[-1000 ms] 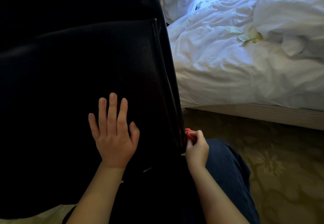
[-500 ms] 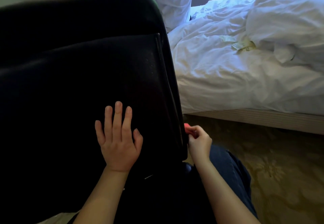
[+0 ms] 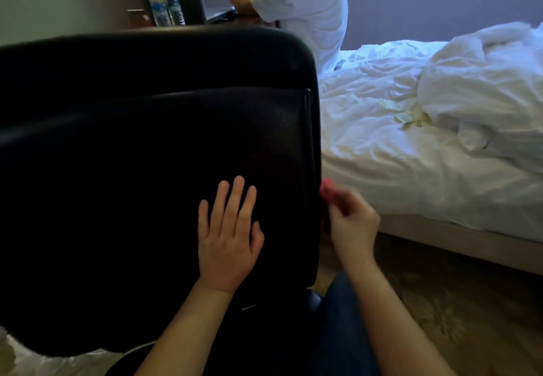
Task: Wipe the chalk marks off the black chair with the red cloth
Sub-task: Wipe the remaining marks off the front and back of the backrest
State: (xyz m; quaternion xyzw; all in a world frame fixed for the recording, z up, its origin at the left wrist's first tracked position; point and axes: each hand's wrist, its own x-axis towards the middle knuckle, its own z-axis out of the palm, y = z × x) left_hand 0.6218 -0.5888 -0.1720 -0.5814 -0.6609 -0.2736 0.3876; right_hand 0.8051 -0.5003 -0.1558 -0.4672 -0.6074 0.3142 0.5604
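Note:
The black chair fills the left and middle of the head view, its back panel facing me. My left hand lies flat on that panel with straight fingers. At the chair's right edge my right hand pinches the red cloth, of which only a small blurred red tip shows above my fingers, against the chair's side. I cannot make out chalk marks on the dark surface.
A bed with rumpled white bedding stands close on the right. Patterned carpet lies below it. Behind the chair are two plastic bottles and a person in white. My jeans-clad leg is below.
The camera has tilted up, bringing the bottles and the person behind the chair into sight. My right hand with the cloth has slid up along the chair's right edge. My left hand stays flat.

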